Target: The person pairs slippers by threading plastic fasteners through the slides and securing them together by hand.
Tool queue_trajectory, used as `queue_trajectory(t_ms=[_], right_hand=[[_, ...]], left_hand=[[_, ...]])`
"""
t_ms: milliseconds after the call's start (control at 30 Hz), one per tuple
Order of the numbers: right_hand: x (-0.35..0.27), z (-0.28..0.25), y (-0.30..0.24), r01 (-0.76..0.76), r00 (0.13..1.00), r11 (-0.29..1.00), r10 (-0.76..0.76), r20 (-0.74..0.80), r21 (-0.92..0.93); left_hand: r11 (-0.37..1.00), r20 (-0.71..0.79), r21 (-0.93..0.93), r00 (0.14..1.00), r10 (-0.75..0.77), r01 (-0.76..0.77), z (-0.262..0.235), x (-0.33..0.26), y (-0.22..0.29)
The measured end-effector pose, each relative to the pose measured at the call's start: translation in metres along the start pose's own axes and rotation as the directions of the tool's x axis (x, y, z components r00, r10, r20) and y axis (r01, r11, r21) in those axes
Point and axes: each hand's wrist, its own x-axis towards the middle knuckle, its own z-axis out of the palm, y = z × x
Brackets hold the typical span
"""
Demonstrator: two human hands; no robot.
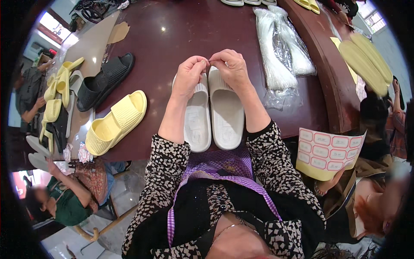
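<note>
And here they are, the pair of pale grey slippers, side by side on the dark red table, heels at the near edge beside the purple checked apron, toes pointing away. The left slipper and the right slipper lie sole down, each with a ribbed strap, and the fingertips are right up at the toe end, around the gap between the two. Whether they touch the slippers, I cannot tell.

Now the fingers! The left hand has thumb and forefinger pressed together, the rest curled in, its back covering part of the left strap. The right hand mirrors it, thumb and forefinger pinched close over the right toe, and the two sets of tips all but meet. Is something thin caught between them? Too small to say.

Outward we go: on the left, a yellow slipper, then a black slipper tilted on its side behind it, and a cluster of yellow slippers beyond. Over on the right, bundles of white strands in clear plastic, and nearer, a co-worker's hand holds a sheet of red-bordered labels.
</note>
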Motion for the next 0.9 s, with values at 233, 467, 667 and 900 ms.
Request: queue_trajectory(t_ms=[233, 467, 667, 900], right_hand=[[0.0, -0.001, -0.002, -0.021, 1.0, 0.999, 0.021, -0.002, 0.025], [0.001, 0.0, -0.005, -0.03, 0.999, 0.999, 0.029, 0.024, 0.039], [0.002, -0.004, -0.003, 0.026, 1.0, 0.999, -0.027, 0.007, 0.042], [0.006, -0.008, -0.008, 0.03, 0.999, 1.0, -0.03, -0.031, -0.006]], left_hand=[[1.0, -0.014, -0.017, 1.0, 0.016, -0.016, 0.0, 0.0, -0.002], [0.999, -0.018, 0.026, 0.999, 0.031, -0.031, 0.0, 0.0, -0.003], [0.995, -0.011, 0.092, 1.0, 0.028, -0.027, 0.001, 0.005, -0.005], [0.975, -0.165, 0.151, 0.969, 0.186, -0.161, 0.009, -0.001, -0.012]])
